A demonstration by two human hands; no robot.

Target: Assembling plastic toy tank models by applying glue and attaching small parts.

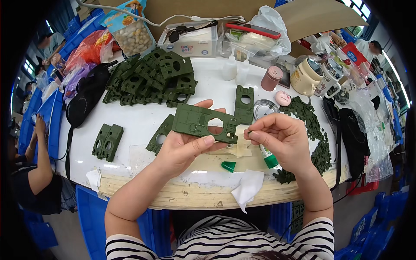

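My left hand point(182, 149) holds a dark green plastic model hull plate point(195, 120) with a large round hole, its thumb along the near edge. Close to the plate's right end, my right hand point(279, 136) pinches a tiny dark piece point(249, 132), too small to make out fully. Beyond them lies a similar green plate point(244, 104), and another point(161, 136) is partly behind my left hand. Below my right fingers rests a white tube with a green end point(270, 160). A green cap point(228, 166) lies on the table nearby.
A heap of green plates point(151, 76) fills the back left; two more point(107, 142) lie at left. Many small green parts point(318, 138) spread at right. White bottles point(230, 68), a pink tin point(271, 78) and mugs point(307, 76) stand behind. A white tissue point(248, 188) overhangs the front edge.
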